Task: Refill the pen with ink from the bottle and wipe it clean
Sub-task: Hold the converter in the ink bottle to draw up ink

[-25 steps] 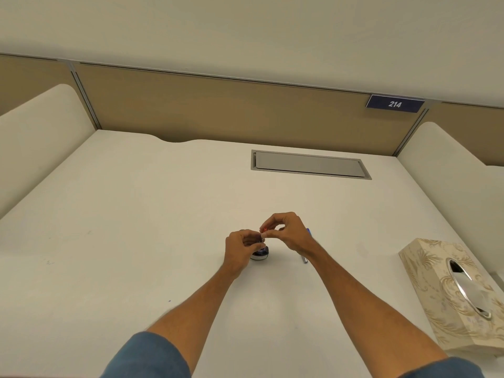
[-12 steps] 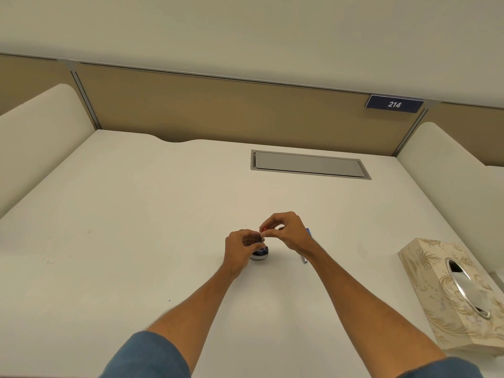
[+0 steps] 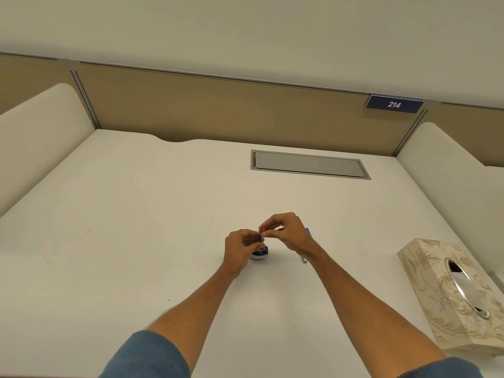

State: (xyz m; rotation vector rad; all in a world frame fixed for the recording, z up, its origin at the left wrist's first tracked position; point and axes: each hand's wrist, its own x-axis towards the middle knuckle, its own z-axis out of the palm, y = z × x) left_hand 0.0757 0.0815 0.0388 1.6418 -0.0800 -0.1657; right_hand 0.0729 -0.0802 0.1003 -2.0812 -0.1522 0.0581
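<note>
A small dark-blue ink bottle stands on the white desk. A thin pen part with a red top end stands upright over the bottle's mouth. My right hand pinches that red end between thumb and forefinger. My left hand is curled at the lower part of the pen, just above the bottle; its fingertips hide the join. A blue pen barrel lies on the desk behind my right wrist, mostly hidden.
A patterned beige tissue box with a silver oval opening sits at the right edge. A grey cable hatch is set in the desk's far side. Tan partitions and white side panels enclose the desk.
</note>
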